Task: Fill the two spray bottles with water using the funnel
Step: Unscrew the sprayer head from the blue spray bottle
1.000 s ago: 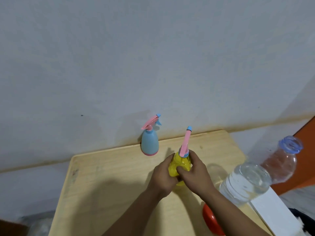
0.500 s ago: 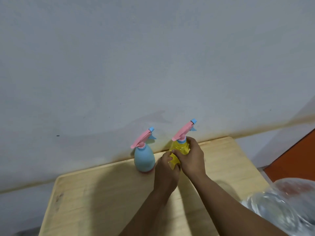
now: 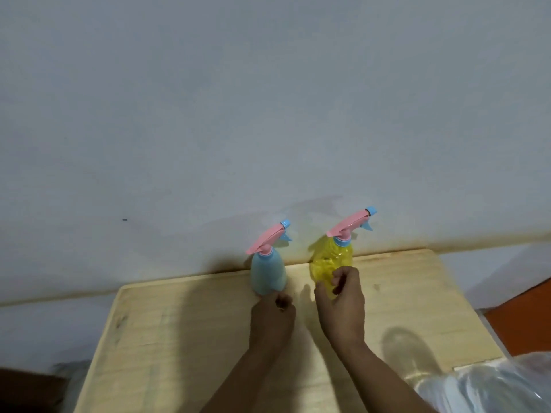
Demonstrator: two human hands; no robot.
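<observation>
At the far edge of the tabletop (image 3: 185, 332), left of its middle, the blue spray bottle (image 3: 268, 274) stands upright against the wall (image 3: 268, 99), its pink trigger head screwed on. Half a second ago it stood clear of both hands; now the left hand (image 3: 272, 318) has left the yellow bottle and lies just in front of the blue one's base, fingers curled. Whether the fingertips touch that base or hold anything cannot be told.

Just to the right, also at the far edge, the yellow spray bottle (image 3: 331, 259) stands upright with its pink head on, apart from the blue bottle. Earlier both hands wrapped it and hid most of its body; now most of it shows. The right hand (image 3: 343, 304) sits at its lower front with fingers curled, overlapping the base, so that part is covered; a real grasp cannot be confirmed.

Both forearms reach in from the near edge and cover the middle of the wood.

At the near right corner a clear plastic bottle (image 3: 489, 386) appears blurred and cut off by the frame, throwing a shadow on the tabletop beside the right forearm. Beyond the right edge an orange surface (image 3: 527, 320) shows.
</observation>
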